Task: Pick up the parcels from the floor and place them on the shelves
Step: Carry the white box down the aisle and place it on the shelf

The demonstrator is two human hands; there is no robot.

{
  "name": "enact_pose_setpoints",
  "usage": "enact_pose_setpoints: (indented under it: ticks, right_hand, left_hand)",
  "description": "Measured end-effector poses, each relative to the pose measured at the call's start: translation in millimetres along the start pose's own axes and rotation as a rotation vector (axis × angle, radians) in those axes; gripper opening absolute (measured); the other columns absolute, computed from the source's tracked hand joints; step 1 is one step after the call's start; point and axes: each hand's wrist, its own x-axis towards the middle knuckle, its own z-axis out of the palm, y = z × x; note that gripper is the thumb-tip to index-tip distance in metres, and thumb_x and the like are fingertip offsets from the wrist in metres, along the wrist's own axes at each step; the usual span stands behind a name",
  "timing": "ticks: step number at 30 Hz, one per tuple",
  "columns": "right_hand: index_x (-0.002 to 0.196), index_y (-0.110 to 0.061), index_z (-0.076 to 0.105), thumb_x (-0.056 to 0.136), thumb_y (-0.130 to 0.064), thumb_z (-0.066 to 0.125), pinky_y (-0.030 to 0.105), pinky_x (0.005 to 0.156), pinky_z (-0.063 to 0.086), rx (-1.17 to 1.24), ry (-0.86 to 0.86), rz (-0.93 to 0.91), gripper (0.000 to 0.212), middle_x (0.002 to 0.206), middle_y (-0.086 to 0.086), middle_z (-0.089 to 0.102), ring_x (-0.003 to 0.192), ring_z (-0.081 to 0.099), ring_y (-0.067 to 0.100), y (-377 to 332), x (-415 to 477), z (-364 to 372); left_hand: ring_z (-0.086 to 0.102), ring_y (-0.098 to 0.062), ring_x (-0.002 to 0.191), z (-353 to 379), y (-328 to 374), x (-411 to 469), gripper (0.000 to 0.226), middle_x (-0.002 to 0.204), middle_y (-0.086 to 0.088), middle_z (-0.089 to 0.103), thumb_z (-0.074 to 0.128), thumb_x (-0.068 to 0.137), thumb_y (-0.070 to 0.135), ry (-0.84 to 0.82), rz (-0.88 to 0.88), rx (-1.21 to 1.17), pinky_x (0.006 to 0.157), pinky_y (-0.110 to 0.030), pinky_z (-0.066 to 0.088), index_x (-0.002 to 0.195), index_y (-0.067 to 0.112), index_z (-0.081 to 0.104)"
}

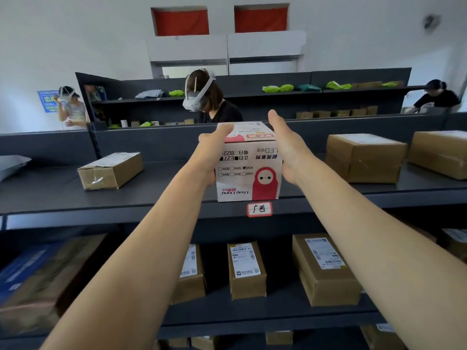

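Observation:
A white and red LED bulb box (249, 168), printed upside down, stands at the front edge of the dark top shelf (164, 195). My left hand (212, 152) presses its left side, with the thumb over the top edge. My right hand (285, 147) lies flat against its right side, fingers pointing away from me. The box rests on the shelf just above a red-framed label (259, 209).
Brown parcels stand on the top shelf at left (111, 170) and right (366, 157). Several more parcels (247, 270) fill the shelf below. Behind the shelf a person with a headset (202, 97) bends down; two other people stand farther back.

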Motion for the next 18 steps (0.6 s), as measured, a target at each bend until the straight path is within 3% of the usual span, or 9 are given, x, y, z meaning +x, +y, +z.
enact_pose_setpoints:
  ticks: [5,8,11,18]
  right_hand:
    - [0.097,-0.022,0.064,0.095,-0.062,0.040,0.038,0.082,0.057,0.011,0.006,0.034,0.047,0.069,-0.001,0.079,0.084,0.074,0.022,6,2,-1]
    - [0.108,-0.020,0.064,0.096,-0.062,0.038,0.040,0.087,0.057,-0.009,0.032,0.044,0.051,0.084,0.004,0.079,0.089,0.074,0.024,7,2,0]
    - [0.122,-0.019,0.061,0.096,-0.063,0.036,0.041,0.089,0.056,-0.032,0.056,0.040,0.057,0.095,0.006,0.077,0.092,0.072,0.024,9,2,3]
    - [0.125,-0.018,0.059,0.097,-0.061,0.035,0.041,0.091,0.055,-0.040,0.054,0.036,0.057,0.103,0.007,0.076,0.096,0.071,0.024,13,2,5]
  left_hand:
    - [0.073,-0.029,0.098,-1,-12,2,0.057,0.116,-0.015,0.072,0.051,0.094,0.045,-0.008,0.072,0.045,0.084,-0.049,0.061,0.138,0.010,0.045]
    - [0.072,-0.030,0.101,0,-16,3,0.055,0.118,-0.014,0.071,0.047,0.096,0.047,-0.020,0.105,0.049,0.089,-0.053,0.059,0.137,0.011,0.047]
    - [0.072,-0.029,0.100,2,-18,4,0.054,0.119,-0.014,0.071,0.046,0.096,0.048,-0.012,0.120,0.043,0.088,-0.052,0.059,0.137,0.012,0.048]
    - [0.076,-0.024,0.089,1,-21,8,0.041,0.104,-0.010,0.076,0.047,0.095,0.045,0.006,0.139,0.021,0.080,-0.047,0.062,0.122,0.016,0.056]
